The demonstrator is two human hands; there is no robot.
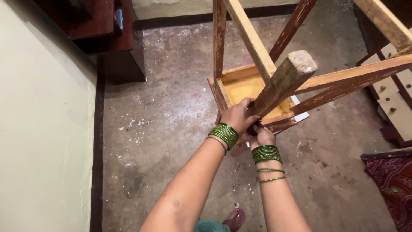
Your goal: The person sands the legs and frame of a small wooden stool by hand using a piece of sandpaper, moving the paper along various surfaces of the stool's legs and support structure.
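Observation:
An upturned wooden stool [240, 83] with worn yellow-brown legs rests seat-down on the concrete floor. One leg [285, 79] points up toward the camera. My left hand [238, 116], with green bangles at the wrist, grips the base of that leg where it meets the seat frame. Just below it my right hand [262, 136], also wearing green bangles, holds the frame's near corner; its fingers are partly hidden behind the wood.
A dark wooden cabinet [109, 38] stands at the back left against a pale wall [43, 129]. A wooden frame [397, 99] and a red patterned cloth [390, 184] lie at the right. My foot [234, 220] shows at the bottom edge. The floor [163, 129] is speckled with small debris.

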